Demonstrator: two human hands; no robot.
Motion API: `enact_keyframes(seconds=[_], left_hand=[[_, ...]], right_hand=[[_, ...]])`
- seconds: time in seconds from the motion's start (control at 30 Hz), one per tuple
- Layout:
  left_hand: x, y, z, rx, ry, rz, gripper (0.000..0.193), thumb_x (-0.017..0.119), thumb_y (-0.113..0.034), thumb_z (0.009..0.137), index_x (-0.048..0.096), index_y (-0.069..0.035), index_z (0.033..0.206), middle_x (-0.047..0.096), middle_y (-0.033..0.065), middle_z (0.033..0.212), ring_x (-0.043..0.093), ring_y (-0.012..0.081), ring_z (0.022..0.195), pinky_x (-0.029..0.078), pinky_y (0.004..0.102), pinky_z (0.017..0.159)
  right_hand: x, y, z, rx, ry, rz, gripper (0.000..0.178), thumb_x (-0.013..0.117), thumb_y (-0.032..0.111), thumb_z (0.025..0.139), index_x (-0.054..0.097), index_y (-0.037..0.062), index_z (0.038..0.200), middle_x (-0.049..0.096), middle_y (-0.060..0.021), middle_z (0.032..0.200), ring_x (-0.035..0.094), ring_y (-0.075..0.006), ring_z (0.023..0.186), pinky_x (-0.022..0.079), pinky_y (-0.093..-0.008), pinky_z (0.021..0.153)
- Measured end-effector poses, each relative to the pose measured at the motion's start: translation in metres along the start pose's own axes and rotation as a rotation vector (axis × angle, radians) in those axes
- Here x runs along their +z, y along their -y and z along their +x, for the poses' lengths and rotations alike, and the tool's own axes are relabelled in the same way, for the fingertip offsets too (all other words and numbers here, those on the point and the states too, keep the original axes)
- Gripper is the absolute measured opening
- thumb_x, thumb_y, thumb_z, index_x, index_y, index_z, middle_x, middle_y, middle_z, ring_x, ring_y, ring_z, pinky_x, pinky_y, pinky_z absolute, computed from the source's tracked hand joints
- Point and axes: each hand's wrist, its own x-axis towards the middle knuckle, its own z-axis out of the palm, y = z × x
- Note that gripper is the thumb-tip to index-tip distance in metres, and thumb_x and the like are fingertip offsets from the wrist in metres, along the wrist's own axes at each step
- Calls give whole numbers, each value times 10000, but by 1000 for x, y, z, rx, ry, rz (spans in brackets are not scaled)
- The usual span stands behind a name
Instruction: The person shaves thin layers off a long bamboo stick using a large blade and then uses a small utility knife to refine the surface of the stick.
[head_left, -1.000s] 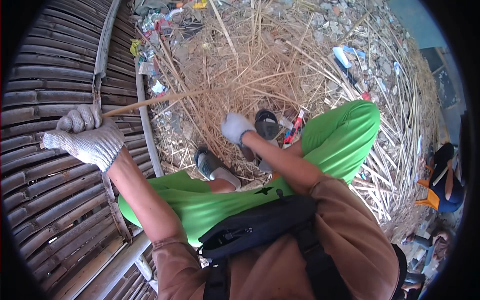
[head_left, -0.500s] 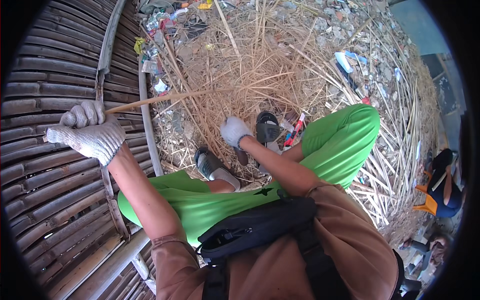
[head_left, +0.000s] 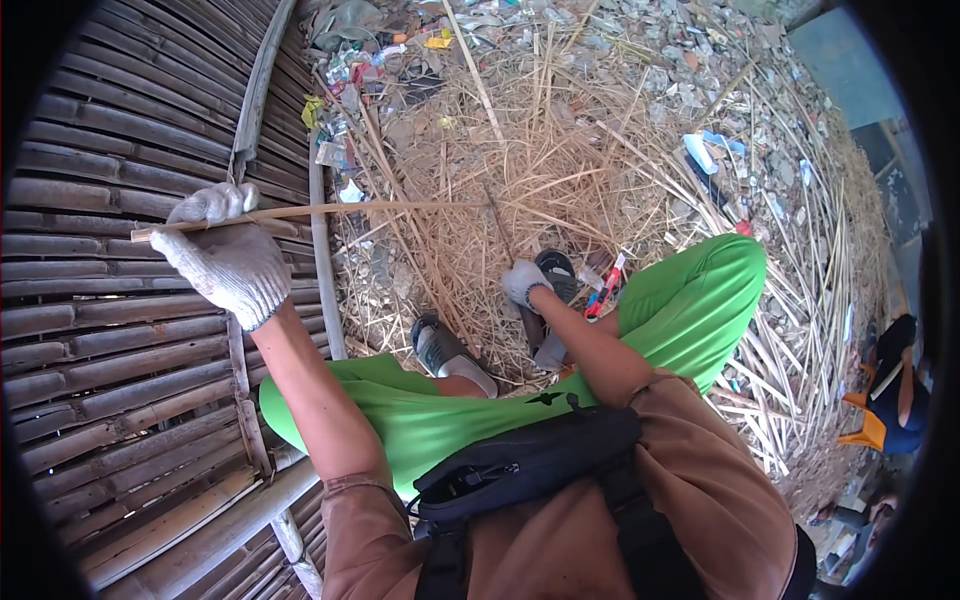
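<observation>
My left hand (head_left: 228, 268), in a whitish knit glove, is out to the left in front of the bamboo wall. A long, thin bamboo strip (head_left: 370, 208) lies between its fingers and thumb, its short end past the palm. The strip runs right, over the shavings. My right hand (head_left: 523, 284), also gloved, is closed low between my feet around a knife. The knife's narrow dark blade (head_left: 500, 222) points away from me, its tip by the strip's far end. Whether blade and strip touch, I cannot tell. The knife's brown handle end shows below the hand.
The slatted bamboo wall (head_left: 120, 330) fills the left side. Bamboo shavings (head_left: 560, 180) and litter cover the ground ahead. A red tool (head_left: 605, 288) lies beside my right sandal (head_left: 556, 272). Split strips (head_left: 755, 400) are heaped at right. Another person (head_left: 895, 375) is by an orange chair (head_left: 866, 432).
My left hand's fingers have loosened from a tight wrap, so the strip shows across the palm. My right hand has turned and shifted right; the knife's blade now shows. The view has shifted slightly.
</observation>
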Motion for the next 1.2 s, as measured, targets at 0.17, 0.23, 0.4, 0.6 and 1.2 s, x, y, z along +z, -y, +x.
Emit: enact_keyframes(seconds=[0.17, 0.23, 0.4, 0.6, 1.2], left_hand=[[40, 7, -3, 14, -28, 57, 468, 689, -526, 1002, 646, -63, 949, 566, 56, 812, 493, 200, 739, 401, 368, 669], [31, 5, -4, -29, 24, 24, 440, 699, -501, 1004, 624, -74, 931, 534, 33, 775, 462, 176, 692, 383, 345, 640], [71, 9, -14, -11, -109, 132, 319, 640, -287, 1039, 467, -107, 841, 397, -22, 736, 328, 119, 631, 319, 314, 597], [74, 1, -20, 85, -306, 282, 288, 594, -184, 1001, 401, -106, 802, 345, -21, 734, 293, 122, 638, 317, 338, 615], [56, 4, -26, 139, -451, 263, 220, 611, -138, 977, 406, -105, 904, 383, -6, 715, 314, 129, 609, 324, 335, 581]], right_hand=[[-22, 12, -18, 461, -291, 859, 377, 494, 283, 1032, 707, -24, 1085, 731, -302, 1013, 727, -454, 940, 574, -521, 847], [-88, 59, -41, 345, -410, 907, 416, 480, 320, 1033, 685, -32, 1119, 723, -318, 1010, 715, -478, 957, 569, -547, 869], [-248, 143, -100, -66, -649, 945, 346, 456, 313, 1068, 583, -8, 1092, 680, -279, 795, 682, -482, 769, 546, -593, 735], [-212, 123, -94, 32, -419, 730, 338, 428, 316, 1097, 546, 6, 1167, 685, -221, 720, 689, -429, 651, 565, -560, 605], [-133, 72, -73, 273, -295, 747, 377, 461, 279, 1040, 693, -17, 1060, 734, -309, 980, 733, -464, 920, 582, -568, 854]])
